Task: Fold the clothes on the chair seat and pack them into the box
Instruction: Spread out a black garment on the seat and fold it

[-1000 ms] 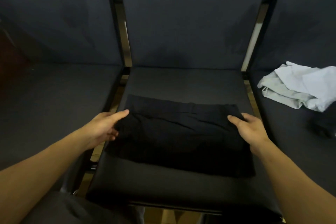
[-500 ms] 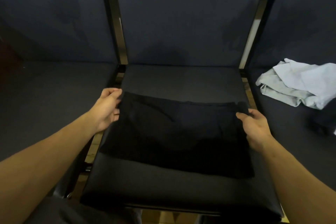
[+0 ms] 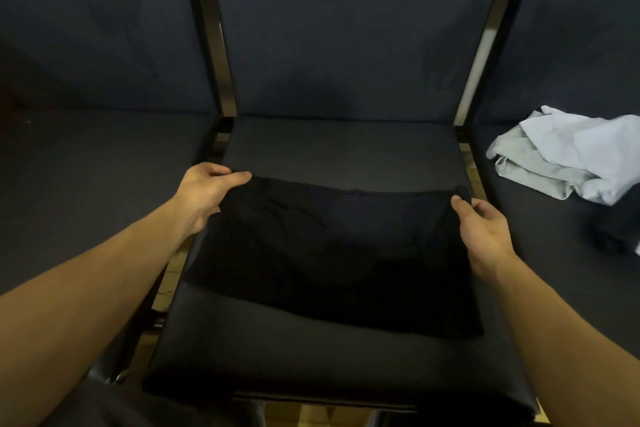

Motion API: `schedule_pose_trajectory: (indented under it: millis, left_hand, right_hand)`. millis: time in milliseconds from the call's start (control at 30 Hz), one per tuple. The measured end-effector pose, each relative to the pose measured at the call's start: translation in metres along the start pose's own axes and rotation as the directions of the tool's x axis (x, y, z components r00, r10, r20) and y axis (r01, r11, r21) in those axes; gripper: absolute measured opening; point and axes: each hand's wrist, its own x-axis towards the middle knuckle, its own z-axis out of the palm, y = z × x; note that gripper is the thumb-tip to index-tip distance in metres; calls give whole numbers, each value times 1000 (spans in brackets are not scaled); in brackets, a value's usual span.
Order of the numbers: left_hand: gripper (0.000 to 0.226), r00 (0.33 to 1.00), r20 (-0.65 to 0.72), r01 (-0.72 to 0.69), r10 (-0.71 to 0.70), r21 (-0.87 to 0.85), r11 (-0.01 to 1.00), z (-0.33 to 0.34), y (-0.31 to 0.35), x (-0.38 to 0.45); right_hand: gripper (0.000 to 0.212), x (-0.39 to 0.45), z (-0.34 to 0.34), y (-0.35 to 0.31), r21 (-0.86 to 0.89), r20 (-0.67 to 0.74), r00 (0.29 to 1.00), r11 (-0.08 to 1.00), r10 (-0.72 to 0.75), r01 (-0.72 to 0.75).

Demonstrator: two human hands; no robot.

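Black garment [image 3: 329, 253] lies flat on the middle chair seat [image 3: 311, 357], folded into a rough rectangle, spread across almost the full seat width. Its far edge sits about mid-seat; its near edge stops short of the seat's front, leaving a bare strip of cushion in front. Fabric is too dark to tell what kind of garment it is or how many layers.

Left hand [image 3: 204, 194] is at the far-left corner of the garment, thumb and fingers pinching the fabric edge there. Wrist hangs over the gap between the middle seat and the seat to its left.

Right hand [image 3: 485, 229] is at the far-right corner, thumb on top of the cloth, fingers curled around the edge, gripping it. The corner bunches up slightly just beyond the thumb.

Both forearms come in from the bottom corners of the frame, roughly symmetric.

Light grey clothes [image 3: 568, 159] sit in a crumpled, unfolded heap on the right-hand seat [image 3: 540, 236], well apart from the black garment. A dark lump [image 3: 616, 232] lies just near of that heap at the right frame edge; can't tell what it is.

Left-hand seat [image 3: 97, 177] is the same dark upholstery. Metal frame uprights [image 3: 214, 45] separate the three backrests. Box is not in frame.
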Motion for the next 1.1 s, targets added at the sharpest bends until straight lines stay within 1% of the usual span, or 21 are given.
schedule_pose_trajectory:
  millis: [33, 133, 167, 300, 367, 467, 533, 567, 600, 633, 667, 733, 767, 800, 833, 867, 933, 967, 1033, 1067, 1100]
  left_hand:
    - [43, 1000, -11, -17, 18, 55, 998, 2, 0, 0]
    - [31, 983, -63, -153, 170, 223, 963, 9, 7, 4]
    - [32, 975, -64, -192, 214, 250, 949, 9, 10, 5]
    - [36, 941, -3, -329, 338, 223, 918, 1, 19, 6]
    - [36, 933, -7, -350, 360, 219, 911, -6, 17, 9]
    - [36, 940, -55, -317, 337, 227, 921, -16, 8, 15]
    - [26, 942, -54, -299, 331, 310, 903, -19, 2, 20]
    - [19, 936, -34, -310, 351, 395, 865, -19, 1, 20]
    - [13, 917, 0, -347, 399, 495, 797, -17, 1, 19]
    - [9, 878, 58, -415, 476, 588, 694, -13, 4, 17]
    - [10, 816, 135, -499, 562, 655, 567, -8, 8, 16]
    - [14, 696, 312, -619, 647, 718, 319, 5, 20, 14]
    - [15, 671, 397, -641, 627, 735, 221, 11, 24, 16]
    - [16, 672, 468, -644, 574, 751, 142, 18, 27, 17]
    - [17, 700, 509, -624, 501, 777, 82, 23, 28, 19]
    - [18, 731, 524, -598, 437, 800, 42, 26, 27, 20]
    - [20, 763, 524, -568, 379, 823, 8, 30, 22, 22]
    - [21, 764, 529, -570, 368, 822, 1, 30, 20, 23]
    - [12, 758, 544, -584, 359, 812, 4, 31, 18, 25]
    - [5, 762, 543, -588, 352, 809, 25, 30, 18, 26]
    - [7, 771, 532, -583, 349, 810, 53, 28, 17, 27]
  right_hand:
    - [29, 1, 1, 0, -13, -7, 1000, 1000, -21, 21]
    - [28, 2, 3, -2, -16, -33, 996, 997, -79, 79]
    - [26, 3, 3, -3, 7, -32, 996, 996, -88, 89]
    - [18, 8, -1, -3, 133, -22, 997, 988, -76, 78]
    - [17, 9, -4, 3, 103, -45, 998, 993, -52, 57]
    - [20, 10, -4, 9, 69, -80, 997, 997, -15, 20]
    - [20, 11, -3, 6, 43, -84, 996, 999, 7, -3]
    - [19, 11, -2, 5, 35, -82, 997, 999, 14, -12]
    - [19, 10, -1, 4, 31, -76, 997, 999, 17, -15]
    - [19, 10, -1, 4, 23, -76, 997, 1000, 16, -14]
    - [20, 10, -1, 3, 14, -76, 997, 1000, 10, -9]
    - [23, 10, 1, 1, -12, -70, 998, 1000, -4, 3]
    - [29, 10, 2, -1, -23, -69, 998, 1000, -8, 7]
    - [39, 9, 3, -4, -26, -65, 998, 1000, -7, 5]
    - [52, 9, 4, -6, -26, -52, 999, 1000, -3, 2]
    - [62, 10, 5, -7, -22, -37, 999, 1000, -4, 3]
    - [68, 14, 6, -5, -25, -29, 999, 1000, -16, 15]
    - [64, 17, 6, -3, -32, -36, 999, 999, -22, 21]
    - [40, 18, 5, -2, -57, -61, 997, 998, -37, 34]
    - [30, 18, 4, -2, -67, -72, 997, 997, -41, 36]
    - [27, 18, 4, -1, -76, -77, 996, 997, -39, 33]
